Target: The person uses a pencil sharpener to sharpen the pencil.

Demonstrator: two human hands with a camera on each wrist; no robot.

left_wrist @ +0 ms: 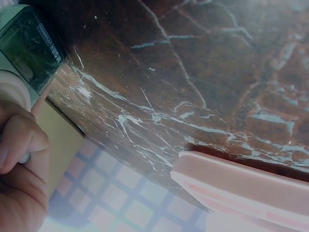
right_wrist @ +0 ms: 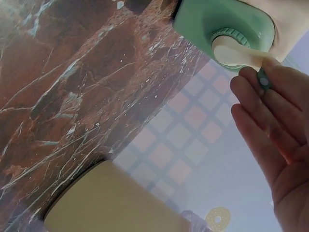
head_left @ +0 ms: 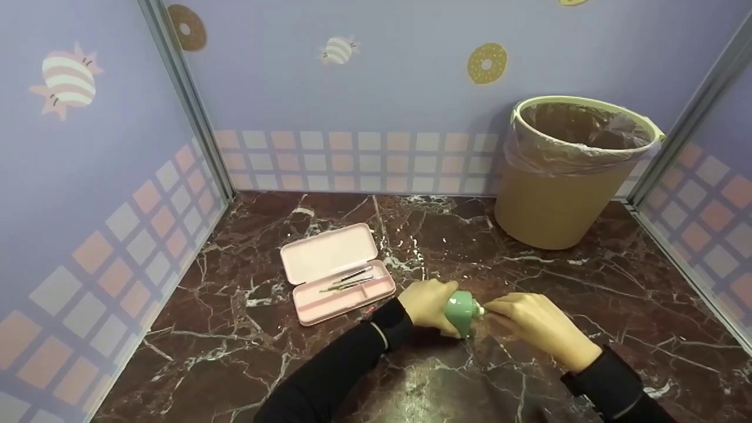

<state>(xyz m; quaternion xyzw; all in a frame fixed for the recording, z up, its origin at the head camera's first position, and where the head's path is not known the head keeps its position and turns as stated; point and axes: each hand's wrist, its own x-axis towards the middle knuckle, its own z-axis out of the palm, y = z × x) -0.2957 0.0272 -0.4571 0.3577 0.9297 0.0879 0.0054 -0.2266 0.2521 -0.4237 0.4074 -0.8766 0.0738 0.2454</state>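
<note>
- The green cranked device (head_left: 459, 308) is sitting between the two hands, over the tabletop (head_left: 223, 364); whether it is touching the surface, I cannot tell.
- The left hand (head_left: 429, 299) is the nearer one, gripping the device's body, which is showing just to that hand's right.
- The right hand (head_left: 537, 320) is pinching the outer end of the cream crank (right_wrist: 241, 54), by the small green knob (right_wrist: 264, 81).
- The crank's hub is facing the right hand, its arm running towards those fingertips.
- The left hand is hiding part of the body, leaving its long axis unclear.
- The pink case (head_left: 329, 255) is lying open, left of the left hand.
</note>
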